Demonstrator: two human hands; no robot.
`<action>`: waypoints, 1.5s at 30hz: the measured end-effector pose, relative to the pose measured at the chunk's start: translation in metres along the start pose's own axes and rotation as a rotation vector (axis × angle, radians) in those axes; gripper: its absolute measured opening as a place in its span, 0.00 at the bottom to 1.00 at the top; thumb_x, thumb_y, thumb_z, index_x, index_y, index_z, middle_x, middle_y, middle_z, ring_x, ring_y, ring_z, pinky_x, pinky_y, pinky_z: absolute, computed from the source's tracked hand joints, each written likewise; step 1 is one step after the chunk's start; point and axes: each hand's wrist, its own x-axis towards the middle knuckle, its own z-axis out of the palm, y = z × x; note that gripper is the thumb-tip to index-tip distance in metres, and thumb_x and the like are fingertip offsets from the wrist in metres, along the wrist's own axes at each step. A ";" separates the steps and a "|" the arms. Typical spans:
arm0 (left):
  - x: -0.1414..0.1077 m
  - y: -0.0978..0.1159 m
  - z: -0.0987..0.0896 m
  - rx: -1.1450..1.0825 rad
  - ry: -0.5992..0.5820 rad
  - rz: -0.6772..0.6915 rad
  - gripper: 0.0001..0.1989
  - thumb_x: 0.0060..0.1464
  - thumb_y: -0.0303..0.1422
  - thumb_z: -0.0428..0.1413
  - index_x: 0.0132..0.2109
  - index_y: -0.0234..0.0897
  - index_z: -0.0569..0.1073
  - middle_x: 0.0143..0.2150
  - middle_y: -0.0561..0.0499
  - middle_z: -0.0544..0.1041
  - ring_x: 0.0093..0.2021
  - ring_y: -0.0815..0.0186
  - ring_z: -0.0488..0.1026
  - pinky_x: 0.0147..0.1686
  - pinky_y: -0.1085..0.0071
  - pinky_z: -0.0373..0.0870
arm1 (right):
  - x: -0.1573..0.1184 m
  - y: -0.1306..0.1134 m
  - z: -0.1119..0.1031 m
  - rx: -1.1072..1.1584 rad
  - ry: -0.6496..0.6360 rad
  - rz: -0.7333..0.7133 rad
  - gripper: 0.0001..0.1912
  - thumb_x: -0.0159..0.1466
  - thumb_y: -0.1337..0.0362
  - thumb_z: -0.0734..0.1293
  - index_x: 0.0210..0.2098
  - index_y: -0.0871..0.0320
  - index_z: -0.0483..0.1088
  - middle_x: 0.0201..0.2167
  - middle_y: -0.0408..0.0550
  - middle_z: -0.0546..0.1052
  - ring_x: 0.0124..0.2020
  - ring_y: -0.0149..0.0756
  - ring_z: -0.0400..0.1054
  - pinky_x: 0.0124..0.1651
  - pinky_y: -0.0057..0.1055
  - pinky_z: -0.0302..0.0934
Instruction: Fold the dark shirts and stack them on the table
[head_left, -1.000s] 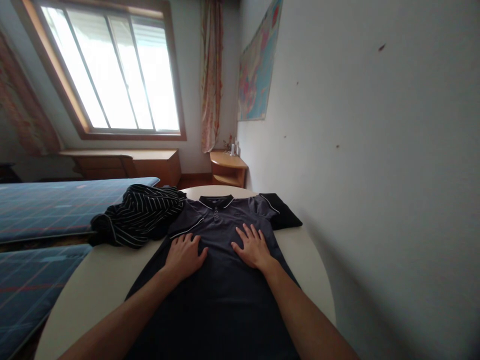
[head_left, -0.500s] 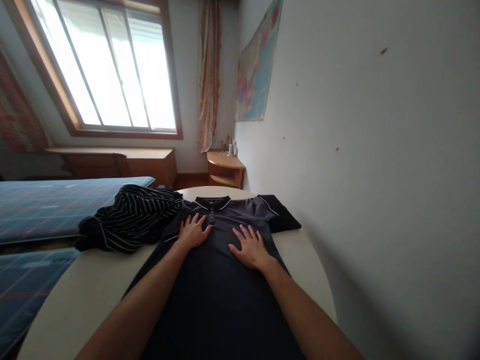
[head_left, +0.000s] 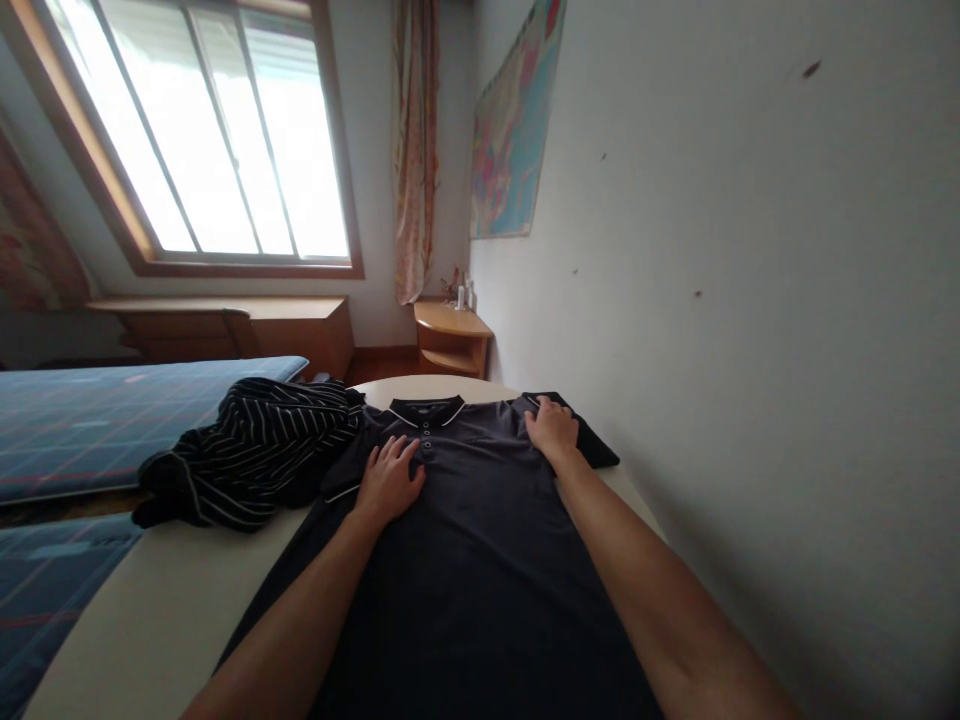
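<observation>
I see the dark grey, black-collared polo shirt lying flat on a round cream worktop. My left hand rests on its chest, fingers spread; my right hand is at one sleeve, pinching or not I cannot tell.

A shirt lies on the table between a clothing heap, left, and folded cloth, right.

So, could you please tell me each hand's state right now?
Left hand: open, resting on the shirt.
Right hand: at the sleeve; grip cannot be told.
</observation>
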 end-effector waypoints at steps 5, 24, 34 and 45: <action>0.001 0.000 0.002 0.000 -0.053 0.004 0.27 0.62 0.42 0.50 0.66 0.41 0.65 0.68 0.43 0.64 0.70 0.48 0.54 0.65 0.51 0.52 | 0.022 0.011 0.014 0.029 -0.108 0.120 0.24 0.66 0.57 0.63 0.59 0.60 0.67 0.51 0.60 0.76 0.56 0.56 0.66 0.53 0.46 0.61; 0.060 0.015 0.002 0.059 0.052 0.050 0.25 0.65 0.40 0.47 0.64 0.33 0.65 0.67 0.37 0.64 0.68 0.50 0.57 0.65 0.54 0.53 | 0.018 0.034 0.020 0.108 -0.018 0.077 0.19 0.67 0.60 0.61 0.52 0.58 0.75 0.50 0.58 0.75 0.49 0.46 0.72 0.49 0.35 0.64; 0.134 0.035 0.032 -0.004 -0.137 0.186 0.30 0.67 0.43 0.45 0.71 0.38 0.53 0.70 0.45 0.60 0.70 0.55 0.54 0.66 0.60 0.51 | 0.026 0.056 0.044 0.284 -0.043 -0.013 0.22 0.64 0.70 0.58 0.53 0.56 0.75 0.52 0.53 0.77 0.51 0.44 0.72 0.54 0.35 0.65; 0.151 0.033 0.045 0.061 -0.182 -0.073 0.36 0.64 0.52 0.43 0.71 0.38 0.53 0.70 0.35 0.57 0.69 0.40 0.54 0.62 0.46 0.54 | 0.044 0.070 0.062 0.514 0.189 -0.055 0.24 0.59 0.68 0.61 0.54 0.66 0.73 0.53 0.59 0.76 0.56 0.46 0.70 0.64 0.41 0.58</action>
